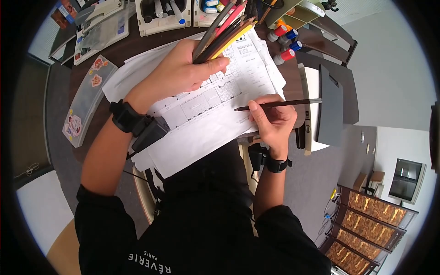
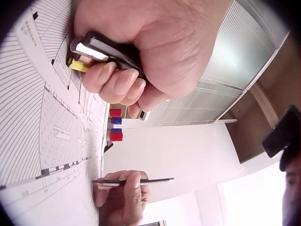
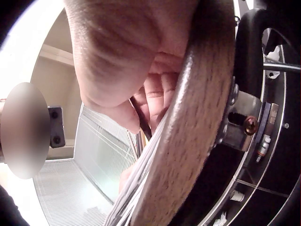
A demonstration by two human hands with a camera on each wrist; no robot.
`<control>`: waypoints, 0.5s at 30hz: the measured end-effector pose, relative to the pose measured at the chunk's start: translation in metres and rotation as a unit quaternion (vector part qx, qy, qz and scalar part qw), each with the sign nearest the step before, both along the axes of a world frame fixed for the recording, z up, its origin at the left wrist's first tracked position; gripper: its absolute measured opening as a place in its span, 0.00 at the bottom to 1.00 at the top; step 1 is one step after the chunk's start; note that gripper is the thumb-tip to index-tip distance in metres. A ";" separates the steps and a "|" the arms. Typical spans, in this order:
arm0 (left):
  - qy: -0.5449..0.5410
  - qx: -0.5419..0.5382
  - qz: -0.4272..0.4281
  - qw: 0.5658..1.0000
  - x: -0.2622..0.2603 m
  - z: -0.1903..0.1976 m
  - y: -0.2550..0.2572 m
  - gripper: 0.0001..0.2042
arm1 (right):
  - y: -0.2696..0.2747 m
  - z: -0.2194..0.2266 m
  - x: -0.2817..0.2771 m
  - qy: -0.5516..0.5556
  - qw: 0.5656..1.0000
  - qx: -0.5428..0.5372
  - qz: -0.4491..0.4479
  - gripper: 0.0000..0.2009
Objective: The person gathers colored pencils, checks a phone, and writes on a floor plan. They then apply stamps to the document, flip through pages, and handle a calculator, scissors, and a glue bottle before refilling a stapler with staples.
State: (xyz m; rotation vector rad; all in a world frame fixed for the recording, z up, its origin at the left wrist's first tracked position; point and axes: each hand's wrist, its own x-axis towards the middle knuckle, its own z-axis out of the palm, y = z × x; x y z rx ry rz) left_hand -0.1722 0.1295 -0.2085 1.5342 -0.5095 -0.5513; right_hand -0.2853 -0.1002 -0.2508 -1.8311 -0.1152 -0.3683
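Observation:
My left hand [image 1: 181, 73] grips a bundle of coloured pencils [image 1: 225, 34], among them yellow, red, black and brown ones, fanned out at the far end. Their lower ends poke from the fist in the left wrist view, over a printed plan [image 2: 56, 117]. In my right hand [image 1: 277, 121] a dark pencil [image 1: 300, 101] is pinched between thumb and fingers, lying nearly level with its tip just over the sheets. Both hands are above a stack of papers [image 1: 188, 149] with line drawings. In the right wrist view the table edge hides part of the right hand.
Red- and blue-capped bottles [image 1: 285, 56] stand at the table's right. A clear case with stickers [image 1: 89, 101] lies at the left. Behind are trays of pens [image 1: 164, 28] and a small shelf organiser [image 1: 293, 16]. A dark grey panel [image 1: 331, 107] is right of the table.

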 end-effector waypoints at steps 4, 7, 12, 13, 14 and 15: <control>-0.014 -0.006 0.006 1.000 0.000 -0.005 -0.001 0.15 | 0.000 0.002 -0.002 0.020 1.000 -0.015 0.004 0.05; -0.020 -0.005 0.015 1.000 0.000 -0.003 -0.001 0.15 | 0.002 0.004 0.001 -0.017 0.999 -0.039 0.024 0.04; -0.014 -0.002 0.010 1.000 0.000 -0.004 -0.001 0.16 | 0.003 0.005 -0.003 0.029 0.999 -0.029 0.012 0.05; -0.012 -0.002 0.009 1.000 -0.001 -0.005 -0.001 0.16 | 0.003 0.005 -0.003 0.031 0.999 -0.029 0.011 0.05; -0.015 -0.003 0.014 1.000 -0.001 -0.005 -0.002 0.16 | 0.004 0.006 -0.002 0.011 0.999 -0.047 0.015 0.05; -0.020 -0.005 0.020 1.000 -0.001 -0.004 -0.002 0.15 | 0.004 0.006 -0.001 -0.010 0.998 -0.064 0.020 0.05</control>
